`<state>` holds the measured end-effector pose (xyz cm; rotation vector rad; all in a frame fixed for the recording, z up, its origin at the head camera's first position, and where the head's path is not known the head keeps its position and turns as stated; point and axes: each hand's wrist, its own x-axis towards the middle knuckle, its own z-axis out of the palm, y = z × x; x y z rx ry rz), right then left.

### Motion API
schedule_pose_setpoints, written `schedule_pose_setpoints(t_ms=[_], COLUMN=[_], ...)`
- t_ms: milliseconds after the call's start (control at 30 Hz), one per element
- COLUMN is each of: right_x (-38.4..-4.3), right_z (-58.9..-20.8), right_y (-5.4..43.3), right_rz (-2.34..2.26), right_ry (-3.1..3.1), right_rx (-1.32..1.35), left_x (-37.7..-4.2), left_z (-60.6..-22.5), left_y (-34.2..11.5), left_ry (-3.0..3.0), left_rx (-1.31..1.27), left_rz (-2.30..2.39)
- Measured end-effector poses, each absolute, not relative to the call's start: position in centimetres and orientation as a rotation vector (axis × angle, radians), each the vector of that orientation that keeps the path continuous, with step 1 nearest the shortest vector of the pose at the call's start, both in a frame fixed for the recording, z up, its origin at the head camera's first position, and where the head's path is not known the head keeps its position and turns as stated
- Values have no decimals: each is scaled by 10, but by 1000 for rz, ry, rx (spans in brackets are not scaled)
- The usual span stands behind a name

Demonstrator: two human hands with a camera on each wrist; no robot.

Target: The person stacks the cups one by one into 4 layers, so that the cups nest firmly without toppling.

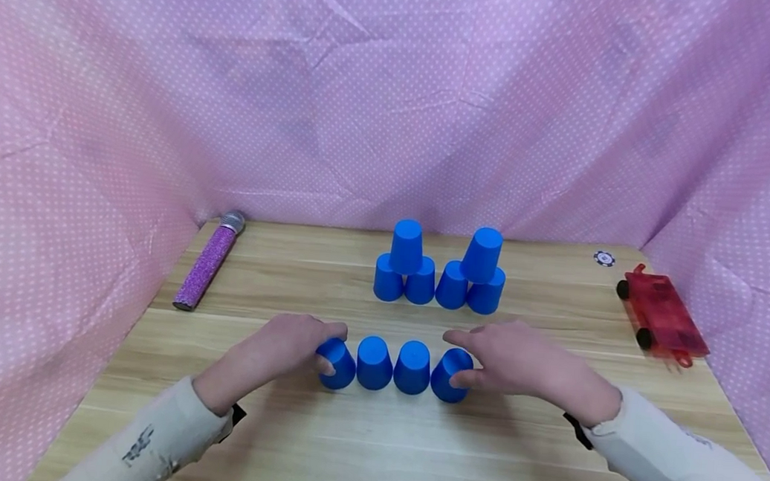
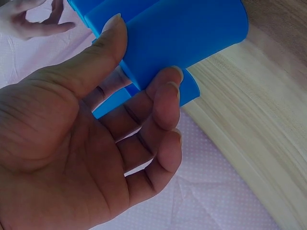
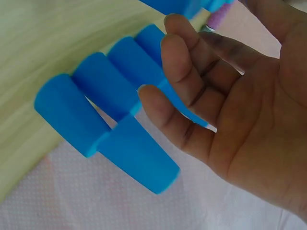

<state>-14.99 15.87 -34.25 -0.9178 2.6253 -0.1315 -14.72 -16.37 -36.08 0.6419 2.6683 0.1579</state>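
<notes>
Several blue cups stand upside down in a front row. My left hand [image 1: 291,342] is at the leftmost cup [image 1: 341,371]. Seen from the left wrist, the thumb [image 2: 112,36] lies along one side of that blue cup and bent fingertips [image 2: 170,76] meet its other side. The right hand [image 1: 514,357] reaches around the rightmost cup [image 1: 445,382], thumb overlapping its front and index finger stretched out behind its top. In the right wrist view its fingers [image 3: 175,62] are loosely bent. Two middle cups [image 1: 374,366] stand between the hands.
Behind the row, two small blue cup stacks [image 1: 407,249] [image 1: 482,256] each have one cup resting on two. A purple glitter microphone [image 1: 207,265] lies at the left. A red toy car [image 1: 664,312] and a poker chip [image 1: 603,259] lie at the right. Pink dotted cloth [image 1: 393,122] surrounds the wooden table [image 1: 357,447].
</notes>
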Motion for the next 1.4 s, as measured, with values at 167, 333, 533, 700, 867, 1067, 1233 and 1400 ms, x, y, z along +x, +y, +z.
schedule_pose_setpoints(t_ms=[167, 333, 533, 700, 867, 1067, 1233, 1400], right_x=[-151, -152, -150, -149, -146, -145, -146, -146], right_z=[-356, -363, -367, -367, -367, -367, -366, -367], right_y=[156, 154, 153, 153, 154, 155, 153, 153], right_rz=[-97, -88, -129, -161, -175, -194, -204, -196], right_ry=[2630, 2621, 2618, 2624, 2632, 2632, 2627, 2619], right_rx=[-901, -895, -877, -861, -857, -833, -849, -830], left_x=[-147, -147, -147, -149, -158, -171, -182, -201], left_z=[-360, -360, -360, -357, -331, -276, -230, -207], left_y=[-163, -163, -165, -172, -181, -177, -156, -120], left_ry=[2661, 2662, 2659, 2629, 2645, 2774, 2861, 2867], left_rx=[630, 630, 644, 642, 608, 744, 830, 829], left_rz=[163, 166, 172, 214, 253, 260, 294, 266])
